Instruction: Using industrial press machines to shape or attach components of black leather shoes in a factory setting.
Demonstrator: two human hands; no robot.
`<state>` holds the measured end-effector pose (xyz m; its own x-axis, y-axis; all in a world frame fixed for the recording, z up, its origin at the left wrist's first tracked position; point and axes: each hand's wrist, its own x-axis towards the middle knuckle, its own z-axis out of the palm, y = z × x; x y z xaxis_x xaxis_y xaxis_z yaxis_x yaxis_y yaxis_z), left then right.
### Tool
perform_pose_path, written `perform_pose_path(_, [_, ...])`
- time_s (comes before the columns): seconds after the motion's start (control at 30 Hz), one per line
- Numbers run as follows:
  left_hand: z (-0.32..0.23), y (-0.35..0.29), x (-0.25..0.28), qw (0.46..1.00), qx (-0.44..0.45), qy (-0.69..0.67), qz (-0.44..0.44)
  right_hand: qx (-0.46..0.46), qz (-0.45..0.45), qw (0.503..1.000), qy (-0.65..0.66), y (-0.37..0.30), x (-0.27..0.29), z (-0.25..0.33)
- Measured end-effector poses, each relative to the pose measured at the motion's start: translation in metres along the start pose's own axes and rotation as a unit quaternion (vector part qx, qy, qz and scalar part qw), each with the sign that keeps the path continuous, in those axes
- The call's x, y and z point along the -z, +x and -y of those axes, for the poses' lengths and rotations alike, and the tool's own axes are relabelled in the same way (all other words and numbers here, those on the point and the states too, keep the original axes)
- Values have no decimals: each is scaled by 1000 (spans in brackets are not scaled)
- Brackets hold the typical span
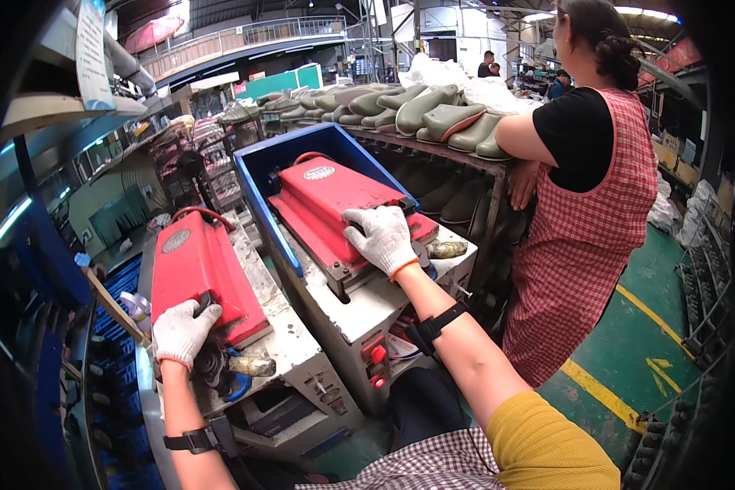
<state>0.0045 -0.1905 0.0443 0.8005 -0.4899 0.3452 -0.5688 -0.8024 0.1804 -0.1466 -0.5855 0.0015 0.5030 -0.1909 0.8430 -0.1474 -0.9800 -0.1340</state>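
Two red machine covers lie closed on pale, stained machine bodies in front of me. At the left cover (196, 265), my gloved left hand (180, 333) is closed around a black handle (206, 304) on its front edge. My gloved right hand (382, 237) has its fingers curled over the front of the right cover (335, 196); a black part shows beside them, but what lies under the fingers is hidden. Below each hand sticks out a worn knob, the left one (253, 366) and the right one (447, 250).
A blue surround (249, 184) rises about the right cover. Red buttons (377, 354) sit on that machine's front. Olive rubber boots (433, 114) crowd a rack behind. Close on my right stands a person in a red checked apron (576, 212). Yellow lines (604, 396) mark the green floor.
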Motion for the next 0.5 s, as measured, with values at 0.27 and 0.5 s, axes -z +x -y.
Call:
perform_pose_path(0.27, [-2, 1, 10, 1000, 8, 1, 16, -13, 18, 1000, -4, 3, 2, 5])
perform_pose_path(0.5, [-1, 1, 13, 998, 6, -19, 52, -6, -2, 1000, -8, 1, 1, 6])
